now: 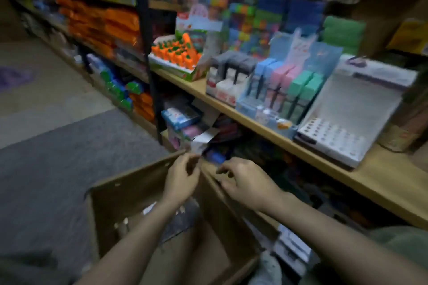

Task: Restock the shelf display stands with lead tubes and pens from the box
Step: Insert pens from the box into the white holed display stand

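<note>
Both hands, left (181,178) and right (246,180), hover over the box (129,194), fingers curled; blur hides any grip. White stand (347,120) sits on shelf (361,176).

1. whole frame is motion-smeared, so no label or print on the shelf (289,143) goods is readable
2. left hand (183,180) and right hand (245,183) sit together over the box (129,194) edge with fingers curled, but can't tell if either is actually pinching anything
3. box contents are just pale and dark smudges, part hidden behind the forearms
4. white display stand (342,122) has rows of holes, too blurry to say what's in them
5. lower shelf under the board is a dark jumble, and the box's near side is cut off by the bottom edge
</note>
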### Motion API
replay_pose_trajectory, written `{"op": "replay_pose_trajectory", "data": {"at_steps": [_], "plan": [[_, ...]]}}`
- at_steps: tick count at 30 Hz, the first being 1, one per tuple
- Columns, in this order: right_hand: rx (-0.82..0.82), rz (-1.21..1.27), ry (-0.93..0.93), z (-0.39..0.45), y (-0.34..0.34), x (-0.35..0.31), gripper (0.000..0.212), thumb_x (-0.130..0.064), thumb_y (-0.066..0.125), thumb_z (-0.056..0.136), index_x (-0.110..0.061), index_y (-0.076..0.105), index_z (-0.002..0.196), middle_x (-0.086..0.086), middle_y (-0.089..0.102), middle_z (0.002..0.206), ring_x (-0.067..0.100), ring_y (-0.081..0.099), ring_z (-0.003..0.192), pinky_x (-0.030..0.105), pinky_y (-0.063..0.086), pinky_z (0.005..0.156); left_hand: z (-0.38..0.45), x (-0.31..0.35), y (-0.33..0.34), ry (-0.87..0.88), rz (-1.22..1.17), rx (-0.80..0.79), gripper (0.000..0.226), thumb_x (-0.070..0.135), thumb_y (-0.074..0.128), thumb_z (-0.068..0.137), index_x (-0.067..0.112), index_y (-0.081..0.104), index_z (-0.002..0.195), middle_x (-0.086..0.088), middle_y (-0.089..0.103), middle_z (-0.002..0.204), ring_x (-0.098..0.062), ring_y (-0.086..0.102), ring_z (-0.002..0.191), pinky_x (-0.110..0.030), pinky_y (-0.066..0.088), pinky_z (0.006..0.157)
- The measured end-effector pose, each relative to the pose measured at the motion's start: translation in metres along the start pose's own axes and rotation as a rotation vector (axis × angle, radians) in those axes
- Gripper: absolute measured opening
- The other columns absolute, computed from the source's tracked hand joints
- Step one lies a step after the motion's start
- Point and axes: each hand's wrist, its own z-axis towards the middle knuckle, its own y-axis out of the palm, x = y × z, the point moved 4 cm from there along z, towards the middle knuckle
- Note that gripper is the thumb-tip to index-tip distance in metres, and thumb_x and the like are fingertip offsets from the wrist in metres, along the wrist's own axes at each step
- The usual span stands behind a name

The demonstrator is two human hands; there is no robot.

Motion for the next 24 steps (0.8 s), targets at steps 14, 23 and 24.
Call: {"op": "replay_pose_trajectory", "data": {"at_steps": [14, 23, 24], "plan": [[-0.527, 0.032, 0.128, 0.079, 0.286, 0.013, 0.071, -0.026, 0.048, 0.096, -0.022, 0.009, 0.156, 0.011, -0.006, 0.162, 0.026, -0.001, 0.15, 0.033, 0.009, 0.121, -0.095, -0.226, 0.019, -0.854, 0.29, -0.028, 0.053, 0.02, 0.057, 0.092, 0.013, 0.039, 0.142, -0.013, 0.034, 0.149, -0.029, 0.033, 0.136, -0.031, 0.029, 0.11], [-0.546, -0.016, 0.285, 0.094, 0.344, 0.039, 0.077, -0.037, 0.052, 0.095, -0.024, 0.006, 0.155, 0.018, -0.006, 0.161, 0.033, -0.001, 0.149, 0.043, 0.013, 0.119, -0.076, -0.255, 0.024, -1.012, 0.5, -0.032, 0.072, 0.037, 0.059, 0.09, 0.023, 0.018, 0.147, -0.019, -0.007, 0.158, -0.037, 0.001, 0.145, -0.045, 0.016, 0.116], [-0.523, -0.013, 0.304, 0.095, 0.347, 0.038, 0.076, -0.038, 0.052, 0.094, -0.024, 0.009, 0.155, 0.016, -0.002, 0.161, 0.033, 0.001, 0.149, 0.044, 0.015, 0.118, -0.078, -0.258, 0.024, -1.078, 0.505, -0.031, 0.074, 0.041, 0.058, 0.09, 0.023, 0.016, 0.148, -0.021, -0.011, 0.157, -0.037, -0.002, 0.145, -0.046, 0.012, 0.117]]}}
